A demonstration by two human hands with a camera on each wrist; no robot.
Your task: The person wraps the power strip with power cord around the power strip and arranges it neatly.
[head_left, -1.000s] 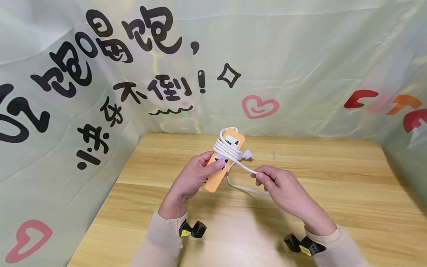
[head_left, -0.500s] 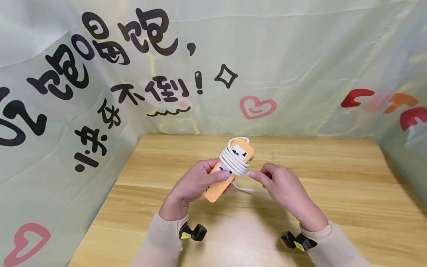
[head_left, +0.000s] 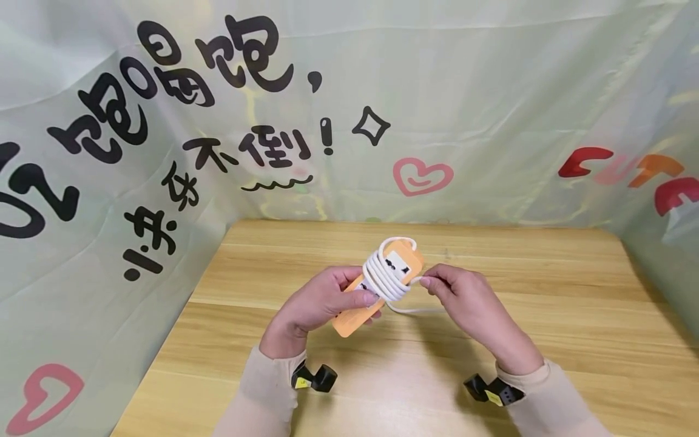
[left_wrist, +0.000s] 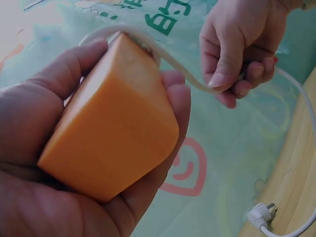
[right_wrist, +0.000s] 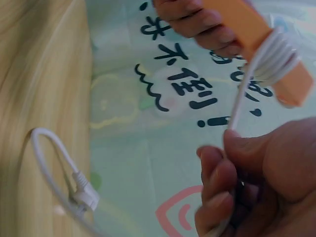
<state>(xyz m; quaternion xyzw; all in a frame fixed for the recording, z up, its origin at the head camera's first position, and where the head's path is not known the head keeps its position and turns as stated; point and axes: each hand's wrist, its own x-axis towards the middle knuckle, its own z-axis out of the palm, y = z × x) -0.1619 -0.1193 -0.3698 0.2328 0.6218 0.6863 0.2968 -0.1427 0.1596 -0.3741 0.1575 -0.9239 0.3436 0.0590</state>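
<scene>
An orange power strip [head_left: 349,321] with white socket faces is tilted above the table, its lower part gripped by my left hand [head_left: 327,297], thumb across the front. Several turns of white cord [head_left: 384,276] wrap around its upper half. To the right, my right hand [head_left: 464,297] pinches the cord between thumb and fingers, close to the strip. In the left wrist view the strip's orange end [left_wrist: 118,118] fills the palm. The cord's white plug [right_wrist: 86,195] lies on the table in the right wrist view; the head view does not show it.
The wooden table [head_left: 218,364] spreads beneath both hands. Behind it and at both sides hangs a pale green cloth [head_left: 491,121] with black lettering and pink hearts. Black wrist cameras [head_left: 324,377] sit at both cuffs.
The strip has come lower and slightly right in my left hand. The right hand drew in close to the strip with the cord. The plug behind the strip has dropped from the head view.
</scene>
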